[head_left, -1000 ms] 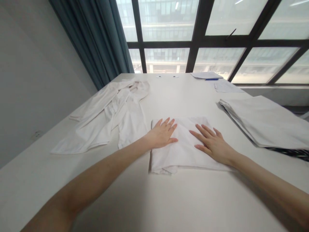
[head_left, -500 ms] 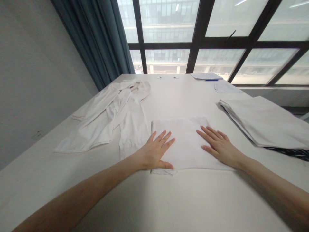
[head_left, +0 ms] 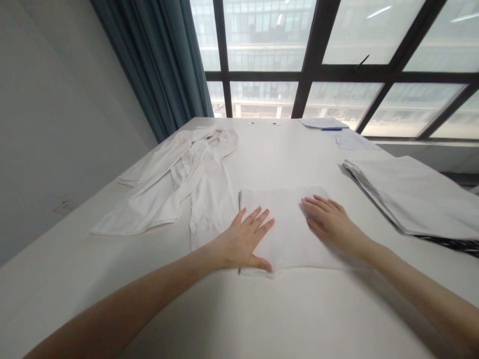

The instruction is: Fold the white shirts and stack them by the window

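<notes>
A folded white cloth (head_left: 288, 229) lies flat on the white table in front of me, roughly rectangular, with a slightly uneven lower left corner. My left hand (head_left: 247, 239) rests on its left part, fingers spread, thumb near the bottom edge. On the cloth's right side is my right hand (head_left: 331, 222), holding nothing, its fingers stretched out and closer together, the palm a little raised. Just left of the cloth lies a white shirt (head_left: 207, 189), loosely spread with its sleeves and front partly overlapping.
To the right lies a larger folded white fabric (head_left: 415, 194) with something black and patterned under its edge. Papers (head_left: 324, 122) and a blue pen (head_left: 332, 129) sit at the far right of the table (head_left: 269, 154). A blue curtain (head_left: 160, 65) and windows stand behind.
My right hand has shifted slightly left over the cloth, its fingers drawing closer together and its palm lifting. My left hand stays in place. The view has tilted slightly.
</notes>
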Tool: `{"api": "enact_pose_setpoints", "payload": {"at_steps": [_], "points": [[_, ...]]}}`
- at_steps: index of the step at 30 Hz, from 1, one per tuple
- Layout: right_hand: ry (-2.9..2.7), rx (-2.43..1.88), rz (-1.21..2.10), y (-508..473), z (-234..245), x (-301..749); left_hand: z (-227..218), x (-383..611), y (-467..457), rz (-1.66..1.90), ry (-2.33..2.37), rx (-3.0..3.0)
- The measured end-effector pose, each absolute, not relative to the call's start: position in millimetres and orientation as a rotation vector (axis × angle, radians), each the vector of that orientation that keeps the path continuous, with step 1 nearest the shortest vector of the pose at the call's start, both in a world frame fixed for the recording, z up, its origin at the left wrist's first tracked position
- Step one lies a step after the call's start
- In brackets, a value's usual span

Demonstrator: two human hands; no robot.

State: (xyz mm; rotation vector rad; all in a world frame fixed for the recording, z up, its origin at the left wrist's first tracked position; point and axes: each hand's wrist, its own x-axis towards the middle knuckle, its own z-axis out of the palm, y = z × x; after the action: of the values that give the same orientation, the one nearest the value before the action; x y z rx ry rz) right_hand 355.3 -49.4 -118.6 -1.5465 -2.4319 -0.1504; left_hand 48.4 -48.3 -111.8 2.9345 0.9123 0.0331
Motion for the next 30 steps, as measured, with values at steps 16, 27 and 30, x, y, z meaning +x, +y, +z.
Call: {"api": "enact_pose_setpoints", "payload": {"at_steps": [16,27,30], "points": [[-2.555,-1.714,0.033,-3.6,-120.6,339.0,-116.3,46.1,-47.1,0.081,0.895,2.945],[-2.366,-1.886,-0.016,-6.1,-136.3,397.9,-113.3,48.1,-47.2,0.128,0.939,2.995],[-2.378,-1.866,-0.024,-6.2,-135.8,395.6,-107.0,56.9,-36.6,0.168,0.962,3.045]]}}
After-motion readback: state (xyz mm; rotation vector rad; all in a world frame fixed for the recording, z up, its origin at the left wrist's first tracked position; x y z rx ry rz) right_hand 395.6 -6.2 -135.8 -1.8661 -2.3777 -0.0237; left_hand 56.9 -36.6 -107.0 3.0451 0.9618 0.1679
